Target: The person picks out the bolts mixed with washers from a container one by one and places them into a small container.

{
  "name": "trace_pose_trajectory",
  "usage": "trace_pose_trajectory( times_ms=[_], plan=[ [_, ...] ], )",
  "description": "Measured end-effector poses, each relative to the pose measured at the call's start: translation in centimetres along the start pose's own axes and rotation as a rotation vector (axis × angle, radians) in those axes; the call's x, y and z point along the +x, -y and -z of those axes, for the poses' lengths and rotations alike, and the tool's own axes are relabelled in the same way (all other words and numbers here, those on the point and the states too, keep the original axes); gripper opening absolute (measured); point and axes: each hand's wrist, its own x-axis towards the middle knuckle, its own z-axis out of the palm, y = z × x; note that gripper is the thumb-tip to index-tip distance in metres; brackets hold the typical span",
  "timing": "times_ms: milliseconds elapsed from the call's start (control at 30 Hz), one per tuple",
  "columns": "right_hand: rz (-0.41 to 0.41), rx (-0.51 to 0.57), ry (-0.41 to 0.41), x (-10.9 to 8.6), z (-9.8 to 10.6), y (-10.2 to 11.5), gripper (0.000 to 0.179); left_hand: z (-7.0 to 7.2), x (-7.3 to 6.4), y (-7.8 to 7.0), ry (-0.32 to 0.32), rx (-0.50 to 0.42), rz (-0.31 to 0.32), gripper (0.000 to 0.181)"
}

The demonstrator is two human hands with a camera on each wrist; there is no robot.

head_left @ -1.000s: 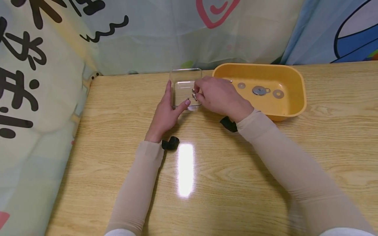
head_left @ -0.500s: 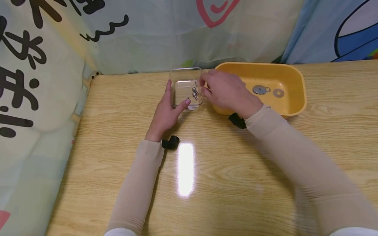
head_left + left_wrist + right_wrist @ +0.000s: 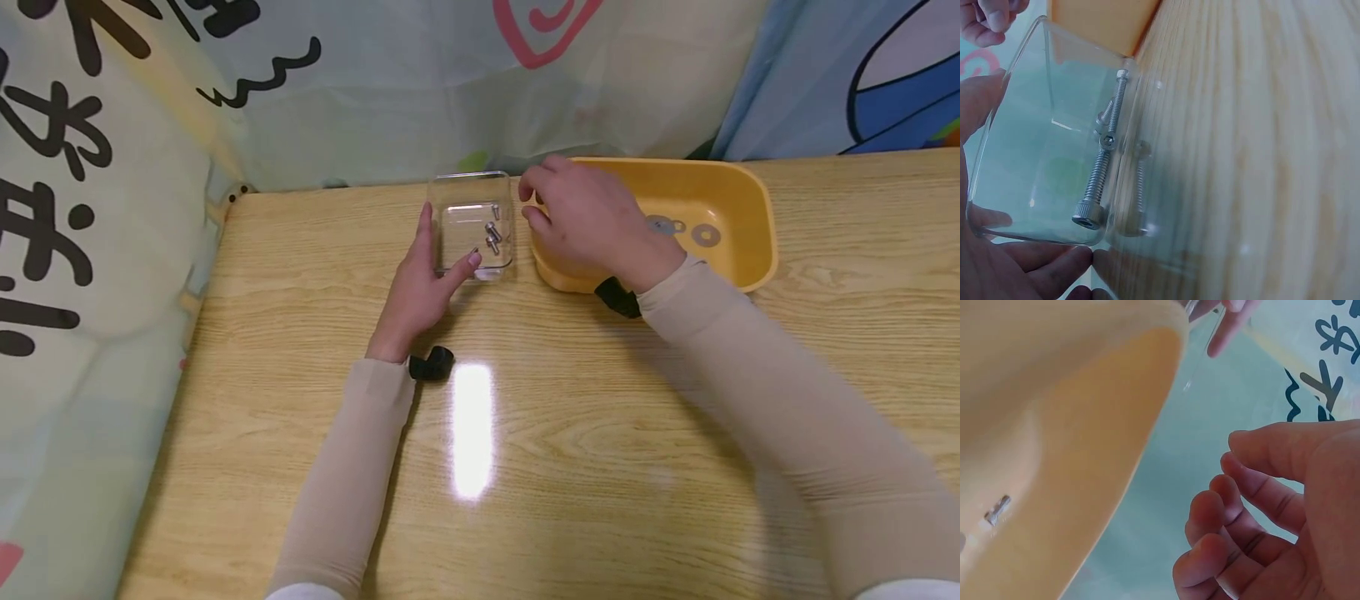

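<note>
My left hand point(image 3: 416, 292) holds a small clear plastic box point(image 3: 457, 242), fingers along its left side and thumb at the near rim. Inside the box, towards its right side, lie several silver socket-head screws point(image 3: 492, 235); the left wrist view shows their threads and heads point(image 3: 1089, 214) closely. My right hand point(image 3: 592, 217) hovers over the left end of a yellow bin point(image 3: 750, 192), fingers loosely curled and nothing between them. In the right wrist view a small screw point(image 3: 997, 510) lies in the bin. My right hand hides part of the bin from the head view.
Flat grey washers point(image 3: 706, 235) and a round metal disc point(image 3: 662, 223) lie on the bin's floor. Both containers stand on a wooden table point(image 3: 570, 433) near its back edge. A printed curtain point(image 3: 375, 108) hangs behind and to the left.
My right hand has left the clear box, moving right to the yellow bin's left end; the screws at its fingertips now lie in the box. My left hand stays in place.
</note>
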Motion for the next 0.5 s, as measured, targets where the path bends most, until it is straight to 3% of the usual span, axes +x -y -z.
trace_pose_trajectory(
  times_ms=[300, 500],
  plan=[
    [0.026, -0.027, -0.021, 0.2, 0.9, -1.1, 0.025, 0.0, -0.1, 0.0, 0.005, -0.006, -0.007, 0.101],
    [-0.010, -0.024, -0.009, 0.3, 1.3, -2.1, 0.025, 0.0, -0.2, -0.1, 0.009, -0.001, -0.018, 0.101]
  ],
)
